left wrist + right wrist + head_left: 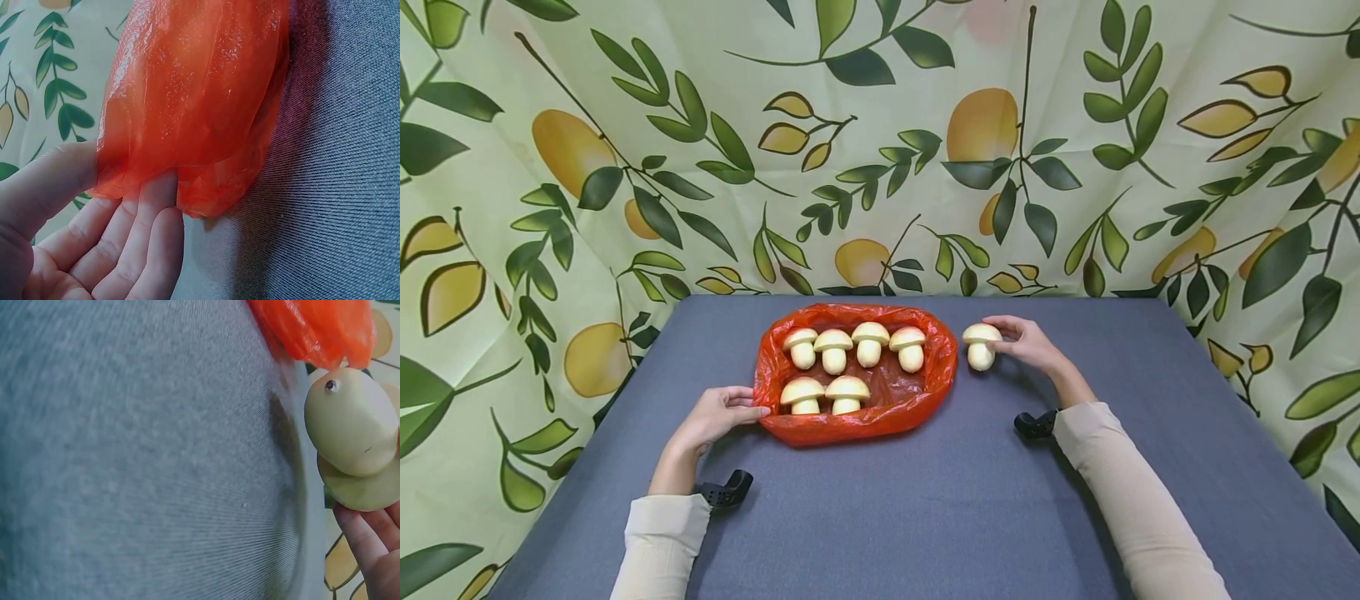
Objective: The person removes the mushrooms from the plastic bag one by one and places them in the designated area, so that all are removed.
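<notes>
A red plastic bag (917, 410), its rim spread wide, lies on the table with several pale mushroom-shaped pieces inside, such as one (870, 343) in the back row. The left hand (724, 415) pinches the bag's left edge; in the left wrist view the thumb and fingers of that hand (119, 231) hold the red film (194, 94). Just right of the bag, the right hand (1026, 343) grips another mushroom piece (981, 347) by its cap, stem down. The right wrist view shows its rounded stem (350, 422) close up, with fingertips (359, 528) against the cap.
A grey-blue cloth covers the table (880, 517). Behind it and along the sides hangs a curtain (880, 108) printed with leaves and fruit. A black device is strapped at each wrist, one by the left sleeve (727, 490) and one by the right (1036, 425).
</notes>
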The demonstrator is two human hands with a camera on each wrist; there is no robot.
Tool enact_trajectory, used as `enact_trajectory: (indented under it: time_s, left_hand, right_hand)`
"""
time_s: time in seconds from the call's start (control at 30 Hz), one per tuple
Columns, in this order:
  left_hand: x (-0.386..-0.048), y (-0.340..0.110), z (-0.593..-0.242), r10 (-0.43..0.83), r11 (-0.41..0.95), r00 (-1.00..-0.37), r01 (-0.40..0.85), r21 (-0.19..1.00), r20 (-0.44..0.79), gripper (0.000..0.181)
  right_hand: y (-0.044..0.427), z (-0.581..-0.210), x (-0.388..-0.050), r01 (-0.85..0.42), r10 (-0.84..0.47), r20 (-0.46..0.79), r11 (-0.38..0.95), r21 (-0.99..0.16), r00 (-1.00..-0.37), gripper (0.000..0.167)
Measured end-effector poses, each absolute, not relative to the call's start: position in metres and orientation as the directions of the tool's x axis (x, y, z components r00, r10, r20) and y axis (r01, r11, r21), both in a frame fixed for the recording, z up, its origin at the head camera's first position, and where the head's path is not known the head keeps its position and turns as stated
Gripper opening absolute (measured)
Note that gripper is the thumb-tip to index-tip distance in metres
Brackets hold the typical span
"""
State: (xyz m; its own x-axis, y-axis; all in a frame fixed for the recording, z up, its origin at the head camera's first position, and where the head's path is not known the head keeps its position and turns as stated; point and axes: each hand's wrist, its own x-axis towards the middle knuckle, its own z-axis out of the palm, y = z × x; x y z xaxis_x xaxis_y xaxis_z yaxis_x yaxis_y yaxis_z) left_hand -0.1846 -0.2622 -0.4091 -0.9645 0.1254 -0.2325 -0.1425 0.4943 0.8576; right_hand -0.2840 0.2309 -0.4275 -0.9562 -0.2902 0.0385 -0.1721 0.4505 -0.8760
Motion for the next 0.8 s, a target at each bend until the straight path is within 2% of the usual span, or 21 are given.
enact_trajectory:
  time_s: [0.27, 0.8]
  left_hand:
    - [-0.1841, -0.2611, -0.4085, 0.123, 0.502, -0.964, -0.144, 0.853, -0.235, 0.046]
    - [-0.1845, -0.2609, -0.4083, 0.131, 0.496, -0.964, -0.14, 0.857, -0.233, 0.047]
  right_hand:
    - [0.2353, -0.4344, -0.2923, -0.166, -0.304, 0.013, 0.486, -0.858, -0.952, 0.05]
    - [0.2333, -0.4358, -0.2929, -0.142, -0.314, -0.008, 0.451, -0.881, -0.949, 0.055]
